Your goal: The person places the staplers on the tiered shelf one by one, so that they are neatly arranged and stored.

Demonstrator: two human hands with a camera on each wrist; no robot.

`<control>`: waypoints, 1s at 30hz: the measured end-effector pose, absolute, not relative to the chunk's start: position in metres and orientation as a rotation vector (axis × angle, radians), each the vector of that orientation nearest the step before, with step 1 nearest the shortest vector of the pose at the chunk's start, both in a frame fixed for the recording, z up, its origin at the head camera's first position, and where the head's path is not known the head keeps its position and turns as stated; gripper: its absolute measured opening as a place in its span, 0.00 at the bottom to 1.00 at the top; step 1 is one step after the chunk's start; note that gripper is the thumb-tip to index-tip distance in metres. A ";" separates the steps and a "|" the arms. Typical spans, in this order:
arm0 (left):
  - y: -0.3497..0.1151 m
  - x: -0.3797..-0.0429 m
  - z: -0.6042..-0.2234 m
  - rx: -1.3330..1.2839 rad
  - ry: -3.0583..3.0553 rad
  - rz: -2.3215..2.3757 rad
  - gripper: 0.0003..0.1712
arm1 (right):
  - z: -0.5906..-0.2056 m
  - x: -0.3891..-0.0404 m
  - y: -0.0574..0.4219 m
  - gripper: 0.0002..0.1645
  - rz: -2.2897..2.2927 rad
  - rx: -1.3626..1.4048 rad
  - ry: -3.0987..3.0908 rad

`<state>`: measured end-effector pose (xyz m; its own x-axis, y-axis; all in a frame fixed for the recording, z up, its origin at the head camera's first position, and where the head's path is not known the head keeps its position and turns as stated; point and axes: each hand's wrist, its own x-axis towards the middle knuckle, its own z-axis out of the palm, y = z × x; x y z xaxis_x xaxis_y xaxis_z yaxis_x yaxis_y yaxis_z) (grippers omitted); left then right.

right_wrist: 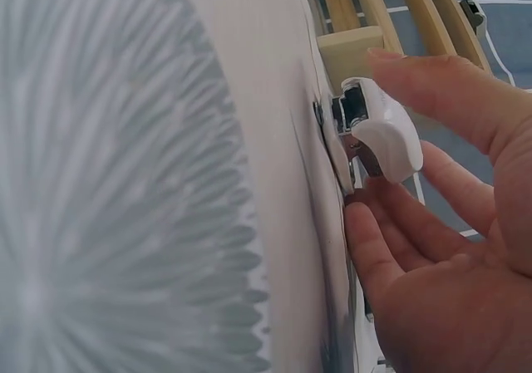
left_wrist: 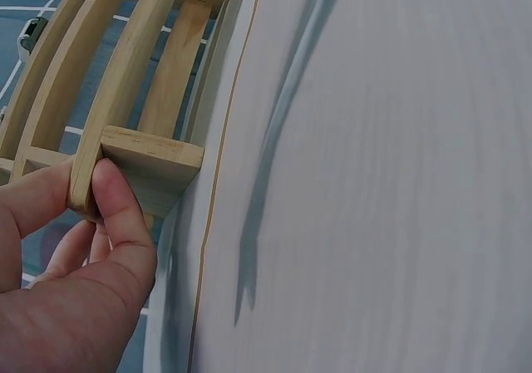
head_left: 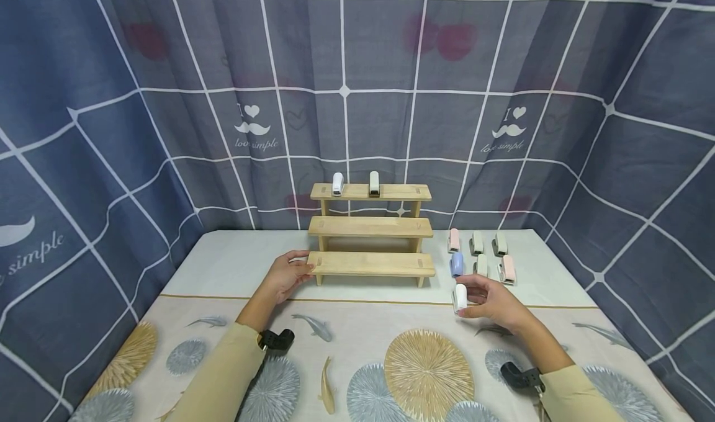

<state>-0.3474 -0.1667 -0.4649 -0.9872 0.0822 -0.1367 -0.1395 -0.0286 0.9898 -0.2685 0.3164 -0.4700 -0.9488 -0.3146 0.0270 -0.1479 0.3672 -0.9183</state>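
A three-tier wooden stand (head_left: 370,226) is at the middle of the table's back. My left hand (head_left: 287,275) pinches the left end of its lowest board (left_wrist: 120,82), thumb and fingers on either side. On the top board stand a white mini stapler (head_left: 337,184) and a pale green one (head_left: 374,184). Right of the stand, my right hand (head_left: 491,300) holds another white mini stapler (right_wrist: 386,132) between thumb and fingers, low over the table's gold line. Behind that hand sit several more: a blue stapler (head_left: 457,264), pink staplers and pale green ones.
The table is white at the back, with a patterned cloth (head_left: 357,341) of fans and fish in front. A dark blue grid curtain (head_left: 380,124) hangs behind and on both sides. Each wrist wears a black camera (head_left: 276,340).
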 end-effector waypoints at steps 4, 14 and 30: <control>-0.167 -0.348 -0.466 -0.056 2.070 2.152 0.30 | -0.470 -0.269 0.317 0.48 -1.614 -0.416 2.468; -0.168 -0.350 -0.466 -0.072 2.061 2.161 0.31 | -0.472 -0.271 0.317 0.46 -1.581 -0.402 2.524; -0.168 -0.349 -0.467 -0.055 2.065 2.154 0.30 | -0.474 -0.271 0.312 0.43 -1.584 -0.377 2.557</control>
